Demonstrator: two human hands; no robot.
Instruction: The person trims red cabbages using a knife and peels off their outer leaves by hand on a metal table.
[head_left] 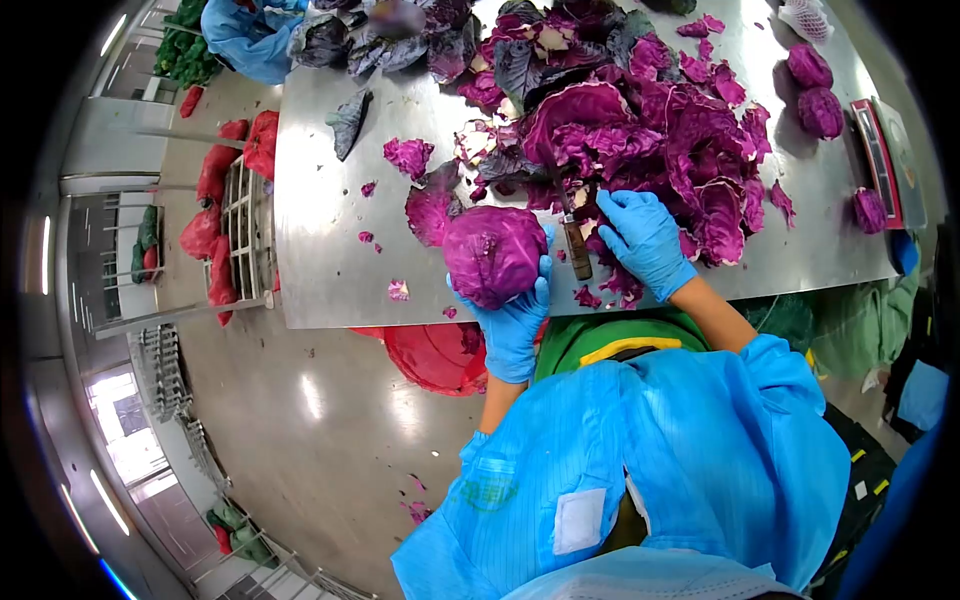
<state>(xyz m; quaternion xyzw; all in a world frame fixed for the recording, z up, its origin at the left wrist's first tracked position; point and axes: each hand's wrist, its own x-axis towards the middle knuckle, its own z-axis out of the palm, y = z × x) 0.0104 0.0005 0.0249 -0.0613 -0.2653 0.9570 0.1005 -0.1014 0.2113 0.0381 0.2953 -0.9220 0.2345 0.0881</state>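
Note:
A trimmed red cabbage rests in my left hand, whose gloved fingers wrap it from below and from the right side, near the table's front edge. My right hand, also in a blue glove, is over the table just right of a knife. Its thumb and fingers are apart, and I see nothing held in them. The knife lies with its wooden handle towards me and its blade partly among leaves. Beyond my right hand spreads a large heap of peeled cabbage leaves.
Dark untrimmed cabbages sit at the table's far side, by a person in a blue sleeve. Trimmed cabbages and a red-edged scale are at right. A red basket stands below the steel table's front edge.

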